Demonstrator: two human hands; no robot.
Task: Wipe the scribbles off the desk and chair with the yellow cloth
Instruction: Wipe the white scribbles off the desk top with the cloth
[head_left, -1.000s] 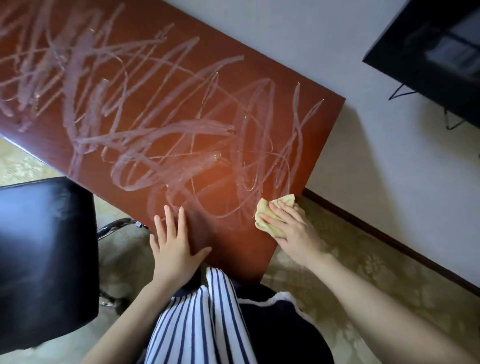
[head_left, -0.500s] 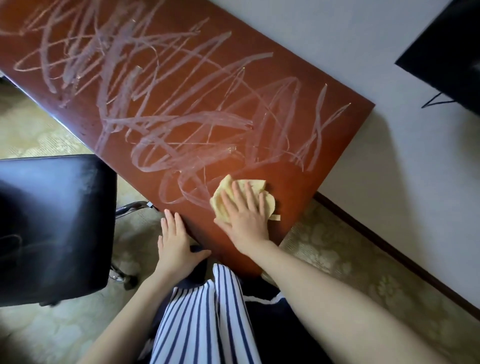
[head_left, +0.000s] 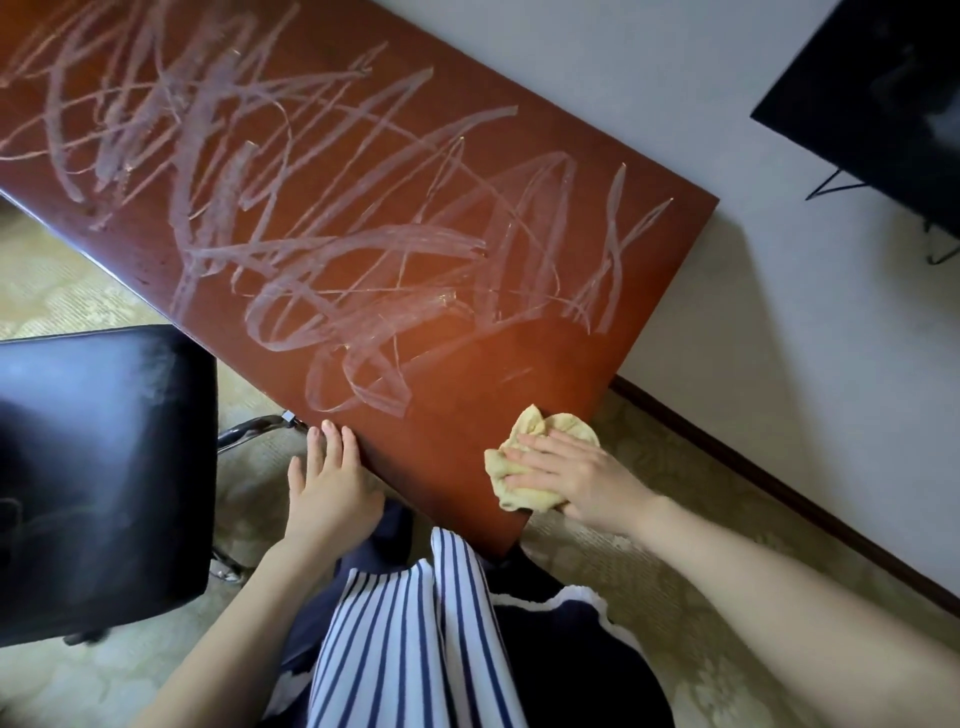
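We see the right hand (head_left: 582, 478), fingers straight, pressing the yellow cloth (head_left: 527, 430) onto the near corner of the desk (head_left: 457, 415); the left hand (head_left: 330, 488), fingers straight, touches its edge

Dim soft light, a warm orange glow on the desk (head_left: 545, 364), its shadow across the wall (head_left: 753, 312)

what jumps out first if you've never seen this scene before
The pale scribbles sprawling over most of the reddish-brown desk catch the eye first; only its near right corner looks bare of them. There the right hand presses the yellow cloth flat at the desk's edge. The left hand rests on the near edge, beside a black chair at the left.
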